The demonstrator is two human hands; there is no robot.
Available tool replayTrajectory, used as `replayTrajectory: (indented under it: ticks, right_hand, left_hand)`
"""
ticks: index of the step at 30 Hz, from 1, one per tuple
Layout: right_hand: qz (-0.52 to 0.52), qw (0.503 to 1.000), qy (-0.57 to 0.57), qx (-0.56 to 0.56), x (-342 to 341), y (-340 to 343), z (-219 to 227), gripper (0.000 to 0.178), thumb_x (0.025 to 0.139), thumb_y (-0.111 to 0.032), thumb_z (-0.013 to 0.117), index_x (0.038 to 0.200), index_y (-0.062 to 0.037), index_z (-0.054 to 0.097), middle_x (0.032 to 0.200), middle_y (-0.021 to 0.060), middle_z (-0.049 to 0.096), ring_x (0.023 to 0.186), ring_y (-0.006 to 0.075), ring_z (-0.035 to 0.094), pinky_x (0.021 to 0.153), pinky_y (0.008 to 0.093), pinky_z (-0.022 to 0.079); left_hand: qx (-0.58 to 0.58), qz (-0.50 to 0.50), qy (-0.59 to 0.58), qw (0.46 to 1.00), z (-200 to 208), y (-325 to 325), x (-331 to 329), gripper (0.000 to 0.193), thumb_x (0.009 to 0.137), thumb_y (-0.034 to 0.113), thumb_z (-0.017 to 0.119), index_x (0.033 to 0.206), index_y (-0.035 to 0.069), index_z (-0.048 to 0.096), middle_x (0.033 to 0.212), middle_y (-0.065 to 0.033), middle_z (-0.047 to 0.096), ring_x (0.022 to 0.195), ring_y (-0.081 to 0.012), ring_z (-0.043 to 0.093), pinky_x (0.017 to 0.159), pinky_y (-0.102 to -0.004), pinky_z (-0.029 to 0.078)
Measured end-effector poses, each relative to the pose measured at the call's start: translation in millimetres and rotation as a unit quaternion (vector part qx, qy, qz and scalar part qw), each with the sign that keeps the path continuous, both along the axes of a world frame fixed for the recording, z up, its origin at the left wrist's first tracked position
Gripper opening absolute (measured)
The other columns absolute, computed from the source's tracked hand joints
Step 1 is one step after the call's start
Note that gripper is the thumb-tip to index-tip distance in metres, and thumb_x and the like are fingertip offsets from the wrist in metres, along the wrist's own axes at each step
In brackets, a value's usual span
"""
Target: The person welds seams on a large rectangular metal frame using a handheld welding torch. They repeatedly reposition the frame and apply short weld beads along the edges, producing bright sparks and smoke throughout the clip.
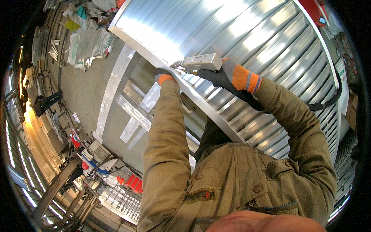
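Note:
A large panel of shiny metal slats lies before me, bordered by a pale metal frame. My right hand, in a grey and orange glove, is closed round a boxy silver welding gun. The gun's narrow nozzle points left, close to the frame's edge, where the metal shines brightly. My left hand, also gloved, is at that edge just beside the nozzle and appears closed on the frame; its fingers are partly hidden. A black cable runs from behind my right forearm across the panel's right side.
Below the panel, flat metal bars cross over the grey floor. Bags and sacks lie at the far left. Equipment with a blue and white casing and red parts stands at the lower left. A red object is at the upper right.

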State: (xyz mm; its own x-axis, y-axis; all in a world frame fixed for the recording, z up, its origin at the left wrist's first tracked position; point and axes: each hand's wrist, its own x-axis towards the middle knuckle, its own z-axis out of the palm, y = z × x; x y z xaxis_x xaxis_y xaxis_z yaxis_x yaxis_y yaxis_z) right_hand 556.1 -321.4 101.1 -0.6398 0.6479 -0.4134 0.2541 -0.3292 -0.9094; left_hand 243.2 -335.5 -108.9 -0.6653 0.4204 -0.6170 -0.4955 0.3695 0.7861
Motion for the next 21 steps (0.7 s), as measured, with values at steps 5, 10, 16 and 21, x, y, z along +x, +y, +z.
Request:
replayTrajectory:
  ticks: [5, 10, 16, 21]
  right_hand:
    - [0.016, 0.999, -0.031, 0.026, -2, 2, 0, 0.059, 0.106, -0.046, 0.071, 0.144, -0.0020, 0.066, 0.076, -0.0011, 0.062, 0.063, 0.0067, 0.054, 0.054, 0.0266, 0.049]
    - [0.010, 0.997, -0.063, 0.032, -5, 2, -1, 0.050, 0.105, -0.043, 0.073, 0.140, -0.0074, 0.070, 0.075, -0.0028, 0.062, 0.064, 0.0066, 0.054, 0.056, 0.0283, 0.049]
    - [0.019, 0.996, -0.074, 0.053, -5, 2, -2, 0.049, 0.105, -0.044, 0.072, 0.138, -0.0074, 0.072, 0.073, -0.0014, 0.063, 0.062, 0.0075, 0.056, 0.056, 0.0290, 0.051]
    - [0.027, 0.995, -0.065, 0.069, -5, 3, -7, 0.053, 0.106, -0.049, 0.069, 0.138, -0.0064, 0.071, 0.070, -0.0001, 0.062, 0.061, 0.0086, 0.058, 0.056, 0.0303, 0.052]
  left_hand:
    - [0.023, 0.060, -0.032, 0.997, 10, 1, 9, 0.051, 0.108, 0.045, 0.054, 0.132, 0.003, 0.069, 0.121, -0.0120, 0.073, 0.102, -0.0287, 0.070, 0.090, -0.0445, 0.057]
    - [-0.015, 0.052, -0.071, 0.996, 13, -5, 9, 0.044, 0.110, 0.039, 0.052, 0.126, 0.003, 0.071, 0.117, -0.0108, 0.074, 0.100, -0.0251, 0.071, 0.086, -0.0410, 0.058]
    - [-0.013, 0.018, -0.064, 0.998, -2, -6, -2, 0.042, 0.109, 0.039, 0.055, 0.124, 0.005, 0.072, 0.120, -0.0108, 0.073, 0.103, -0.0254, 0.069, 0.089, -0.0413, 0.056]
    - [-0.026, 0.073, -0.067, 0.995, 1, -7, 6, 0.041, 0.111, 0.036, 0.052, 0.117, 0.002, 0.074, 0.110, -0.0113, 0.075, 0.090, -0.0256, 0.071, 0.078, -0.0418, 0.059]
